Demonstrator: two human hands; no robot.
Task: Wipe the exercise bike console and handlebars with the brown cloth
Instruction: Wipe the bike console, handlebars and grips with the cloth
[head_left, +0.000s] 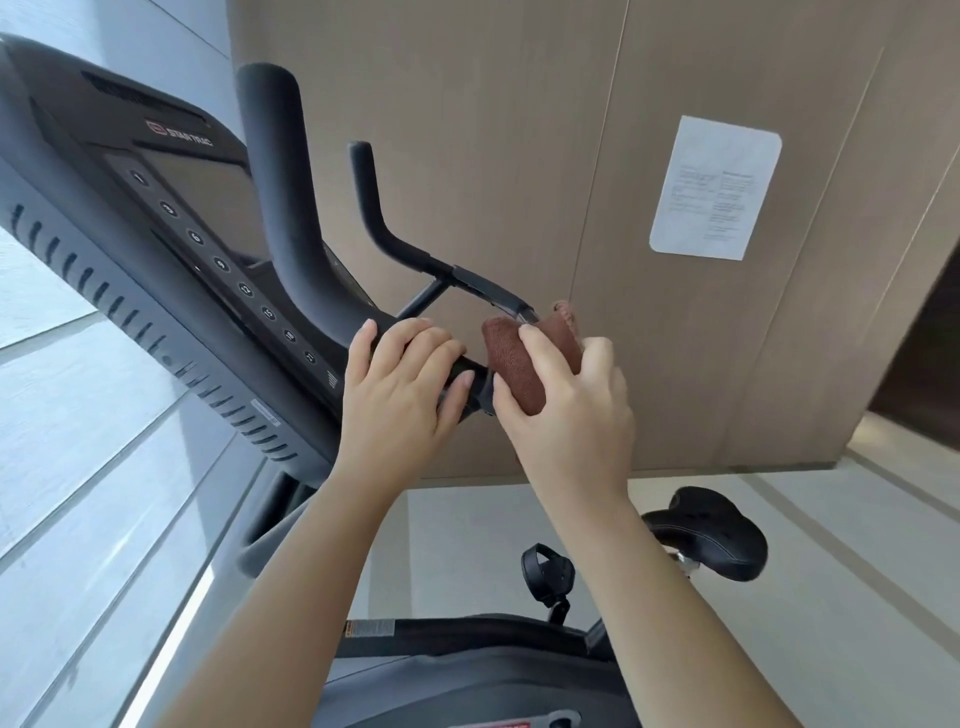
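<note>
**Cloth on the handlebar, both grips busy**

I've got the left grip (400, 395) curled round the black padded handlebar (283, 197), just right of the dark button-lined console (197, 228). Right beside it, the right grip (569, 415) clutches the folded brown terry cloth (519, 364), which lies over the bar where the thin far handle branches off. A black saddle (711, 540) sits near, low on the right. A white printed sheet (714, 187) is on the beige wall beyond.
</note>
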